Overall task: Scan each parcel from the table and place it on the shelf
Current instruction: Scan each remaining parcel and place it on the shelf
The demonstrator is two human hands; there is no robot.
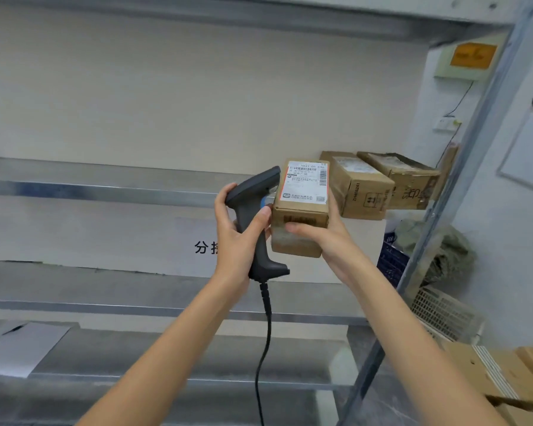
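Observation:
My right hand [326, 238] grips a small brown cardboard parcel [300, 216] from below and the right, thumb across its front face. A white shipping label with barcodes covers the parcel's top. My left hand [237, 232] holds a dark grey barcode scanner [256, 210] by its handle, index finger on the trigger, and the scanner's head sits right against the parcel's left edge. A black cable hangs down from the scanner. Both are raised in front of the metal shelf [105, 189]. Two brown parcels [360, 186] [406, 179] lie on that shelf level just right of the held one.
Grey metal shelf boards run across the view at several heights, with an upright post [462, 167] on the right. A white sheet with printed characters [197, 244] hangs behind my hands. Paper [19, 348] lies on a lower left board. Cardboard boxes [505, 373] and a white crate stand lower right.

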